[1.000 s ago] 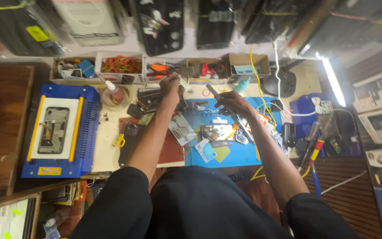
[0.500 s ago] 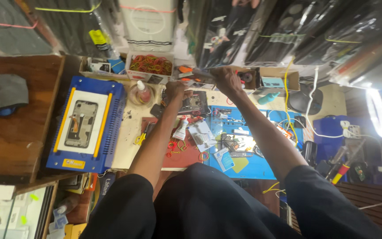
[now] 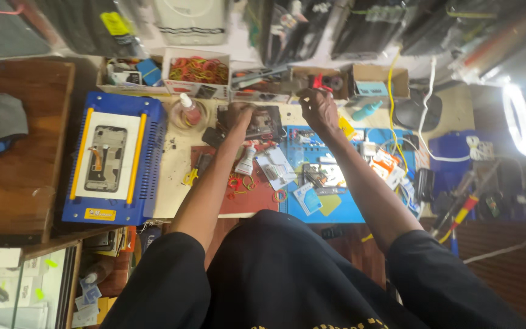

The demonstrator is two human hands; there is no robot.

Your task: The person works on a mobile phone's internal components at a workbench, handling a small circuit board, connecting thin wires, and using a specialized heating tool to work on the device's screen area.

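Blue mat: a blue work mat [image 3: 348,210] covers the right half of the bench, crowded with small parts, cards and cables, a red mat [image 3: 257,198] just beside it on the left.
Left arm: stretched straight forward from the shoulder, forearm running up over the red mat.
Left hand: the left hand [image 3: 237,117] lies on a dark opened phone [image 3: 262,123] at the far middle of the bench, fingers curled down onto its near-left edge, pressing or pinching it; cannot tell how tight the hold is.
Right arm: angled in from the lower right, crossing the blue mat, wrist bent upward.
Right hand: the right hand [image 3: 316,106] is raised at the back of the bench, fingers closed together by a small red item [image 3: 319,81] beside the cardboard trays [image 3: 372,82]; whether it truly grips that item cannot be told.
Phone spot: between the two hands, just right of a small clear bottle [image 3: 188,109].
Left edge: a blue heating plate [image 3: 147,158] with yellow rails takes the bench's left end, a phone frame [image 3: 105,158] lying on its white top.
Back edge: trays line the wall, one full of rubber bands [image 3: 199,69].
Right edge: a ring lamp [image 3: 517,119] glows there, cables and screwdrivers [image 3: 458,213] packed below it.
Open room: little; bare bench shows only between the heating plate and the red mat.
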